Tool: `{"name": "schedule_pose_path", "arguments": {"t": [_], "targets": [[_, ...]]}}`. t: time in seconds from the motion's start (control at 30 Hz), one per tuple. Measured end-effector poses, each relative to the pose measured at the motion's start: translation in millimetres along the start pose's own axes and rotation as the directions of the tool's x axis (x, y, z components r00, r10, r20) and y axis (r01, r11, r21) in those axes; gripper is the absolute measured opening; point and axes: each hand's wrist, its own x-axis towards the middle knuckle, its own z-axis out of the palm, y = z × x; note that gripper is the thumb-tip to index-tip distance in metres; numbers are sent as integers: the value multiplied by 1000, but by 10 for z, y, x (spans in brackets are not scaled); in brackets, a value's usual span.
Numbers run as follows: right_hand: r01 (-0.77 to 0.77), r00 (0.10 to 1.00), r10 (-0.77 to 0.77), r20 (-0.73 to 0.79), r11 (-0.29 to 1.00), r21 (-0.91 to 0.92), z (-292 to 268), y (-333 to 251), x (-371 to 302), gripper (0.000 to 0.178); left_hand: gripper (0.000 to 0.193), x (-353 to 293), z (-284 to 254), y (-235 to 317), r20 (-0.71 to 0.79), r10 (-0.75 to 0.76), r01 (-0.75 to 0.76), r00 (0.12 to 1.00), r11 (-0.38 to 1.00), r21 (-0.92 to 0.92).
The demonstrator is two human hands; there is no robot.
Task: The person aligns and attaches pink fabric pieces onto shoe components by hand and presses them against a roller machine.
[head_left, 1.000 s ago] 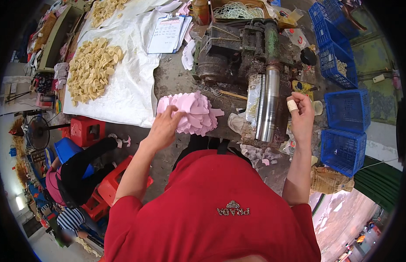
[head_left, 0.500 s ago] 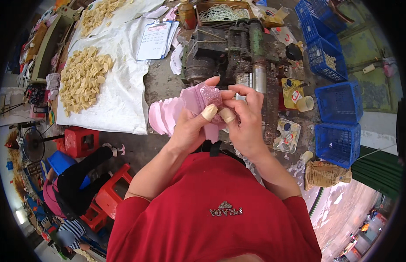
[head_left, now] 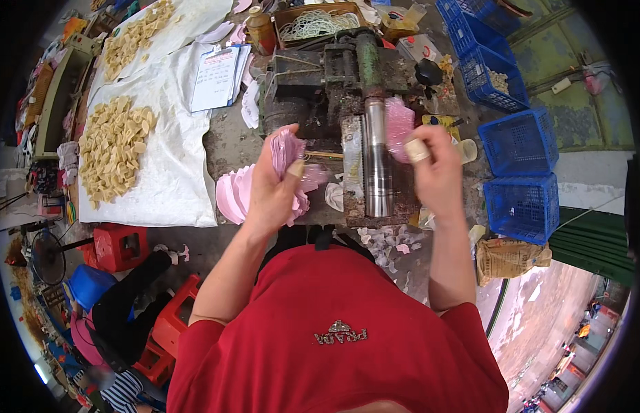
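My left hand (head_left: 270, 189) is closed around a small stack of thin pink pieces (head_left: 285, 153), their edges toward the machine. Just below it, a row of larger pale pink curved pieces (head_left: 232, 196) lies along the bench edge. On the far side of an upright-looking shiny metal cylinder (head_left: 378, 165), my right hand (head_left: 437, 172) grips a pink glittery piece (head_left: 400, 127) by its near end, thumb on top. The cylinder belongs to a dark, greasy machine (head_left: 313, 79) and lies between my two hands. Pale covers wrap both thumbs.
Left on the bench, a white sheet (head_left: 182, 158) carries a heap of beige pieces (head_left: 113, 148). A clipboard (head_left: 215, 77) lies beside it. Blue crates (head_left: 519, 210) line the right. Red stools (head_left: 175, 316) and two seated people are at lower left.
My hands were together on one pink glittery bundle. They have parted: the right has moved right past the cylinder with one piece, while the left keeps a stack. The view has shifted slightly.
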Motion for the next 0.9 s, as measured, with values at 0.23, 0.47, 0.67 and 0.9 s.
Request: {"name": "schedule_pose_path", "arguments": {"t": [0.23,0.47,0.67,0.9], "targets": [[-180,803,286,523,953,-245,-336,649,28,14,60,21,238,-74,543,133,-341,829,890,303],[-154,975,175,133,976,-156,-60,587,-51,23,60,71,298,-51,524,49,-245,850,918,311],[-282,958,281,56,959,12,-88,535,-145,22,52,-4,-522,-327,82,263,-266,961,812,520],[-274,962,273,25,958,82,10,502,-91,22,42,-400,-893,-643,373,-142,-331,917,254,909]]}}
